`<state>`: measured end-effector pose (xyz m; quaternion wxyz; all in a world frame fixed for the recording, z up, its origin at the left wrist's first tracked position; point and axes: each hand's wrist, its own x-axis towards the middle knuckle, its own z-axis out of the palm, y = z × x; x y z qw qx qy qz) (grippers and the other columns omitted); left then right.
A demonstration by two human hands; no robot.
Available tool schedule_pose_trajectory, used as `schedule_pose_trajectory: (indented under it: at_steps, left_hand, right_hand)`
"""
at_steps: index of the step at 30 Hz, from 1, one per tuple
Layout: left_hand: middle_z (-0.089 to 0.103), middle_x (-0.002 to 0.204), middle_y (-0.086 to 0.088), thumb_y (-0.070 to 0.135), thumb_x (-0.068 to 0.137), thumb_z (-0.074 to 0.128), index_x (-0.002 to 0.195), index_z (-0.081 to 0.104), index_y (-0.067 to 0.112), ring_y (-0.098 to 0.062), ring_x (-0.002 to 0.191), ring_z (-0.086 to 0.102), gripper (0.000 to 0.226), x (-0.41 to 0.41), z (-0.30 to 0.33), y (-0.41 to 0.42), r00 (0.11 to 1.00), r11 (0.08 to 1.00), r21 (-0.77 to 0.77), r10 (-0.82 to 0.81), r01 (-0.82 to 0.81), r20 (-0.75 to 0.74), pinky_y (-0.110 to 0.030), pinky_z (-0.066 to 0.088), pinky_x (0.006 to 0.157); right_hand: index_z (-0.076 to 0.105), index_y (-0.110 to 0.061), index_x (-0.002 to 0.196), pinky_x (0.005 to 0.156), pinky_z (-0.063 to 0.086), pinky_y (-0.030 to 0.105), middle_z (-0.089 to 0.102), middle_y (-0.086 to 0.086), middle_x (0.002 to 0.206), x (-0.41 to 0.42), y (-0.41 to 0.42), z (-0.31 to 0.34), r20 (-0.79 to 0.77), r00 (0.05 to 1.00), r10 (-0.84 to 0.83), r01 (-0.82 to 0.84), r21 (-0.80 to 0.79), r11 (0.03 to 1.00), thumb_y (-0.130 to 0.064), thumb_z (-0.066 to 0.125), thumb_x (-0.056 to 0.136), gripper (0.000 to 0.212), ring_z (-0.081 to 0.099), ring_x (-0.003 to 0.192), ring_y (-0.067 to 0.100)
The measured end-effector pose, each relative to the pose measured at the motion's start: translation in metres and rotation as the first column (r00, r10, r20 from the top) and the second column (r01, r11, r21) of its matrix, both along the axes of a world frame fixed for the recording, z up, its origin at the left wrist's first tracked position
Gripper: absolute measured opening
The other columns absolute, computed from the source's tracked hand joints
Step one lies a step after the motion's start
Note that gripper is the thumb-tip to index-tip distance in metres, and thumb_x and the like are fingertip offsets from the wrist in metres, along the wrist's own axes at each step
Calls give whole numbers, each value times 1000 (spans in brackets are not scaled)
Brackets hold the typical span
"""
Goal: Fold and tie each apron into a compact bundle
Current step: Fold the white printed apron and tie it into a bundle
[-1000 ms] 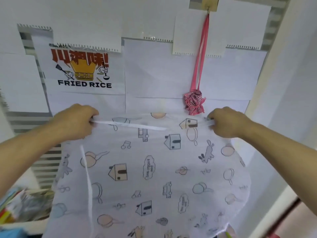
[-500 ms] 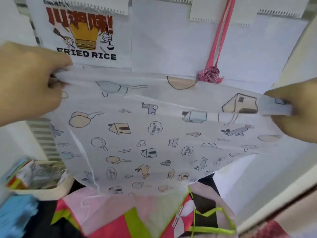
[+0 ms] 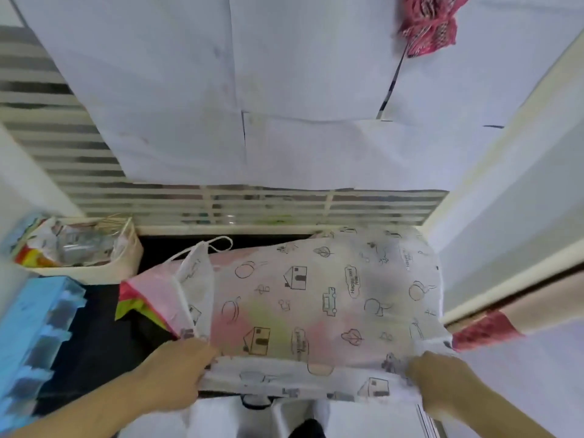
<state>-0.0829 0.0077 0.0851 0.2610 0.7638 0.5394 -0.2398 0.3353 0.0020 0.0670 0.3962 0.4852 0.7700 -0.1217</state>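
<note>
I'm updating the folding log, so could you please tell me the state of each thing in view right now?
White printed apron: spread flat on the table, near edge gripped at both corners.
Left hand: grips the apron's near left corner.
Right hand: grips the near right corner.
Apron tie: loose, untied.
Pink and green fabric: lying under the apron.
Basket: filled with packets.

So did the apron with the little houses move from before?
Yes. The apron was held up against the papered wall; now it has come down onto the dark table, with both the left hand and right hand gripping its near edge.
</note>
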Motion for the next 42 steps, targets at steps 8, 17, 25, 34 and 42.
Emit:
schedule_pose_trajectory:
  at_steps: [8,17,25,34,42]
  left_hand:
    - [67,109,18,16,75,48,104,63,44,-8,94,68,43,-11,-36,6,986,956,-281,118,-82,114,-36,62,85]
    - [69,91,16,21,84,63,88,63,34,-2,80,66,13,-2,-14,21,923,957,-99,288,-272,255,-22,58,69]
    - [61,68,-9,6,88,63,76,61,8,-16,60,52,13,14,17,69,608,732,23,548,-681,575,-29,40,58]
    - [69,83,-15,12,102,51,102,72,11,-23,71,63,22,7,-4,82,626,775,-285,627,-565,464,-32,51,67]
    - [68,71,-10,12,102,49,92,72,23,-27,62,62,27,-3,64,147,517,631,19,618,-775,592,-37,47,58]
  right_hand:
    - [60,-20,121,82,55,33,57,-1,124,53,-14,-10,150,924,-351,362,-50,931,-3,52,87,39,68,98,25]
    - [51,-20,135,82,52,27,47,-8,95,63,-4,1,154,908,-389,393,8,920,-6,48,94,44,59,91,16]
    - [50,-24,98,78,62,29,58,-10,88,81,47,13,80,878,-471,455,163,876,-6,44,92,20,66,82,9]
    - [62,-29,111,71,59,33,62,-9,91,86,81,9,45,866,-499,475,240,846,-9,42,85,39,67,81,17]
    - [57,-21,84,66,56,31,64,0,83,64,160,77,-180,844,-505,535,217,817,-11,47,89,14,66,74,17]
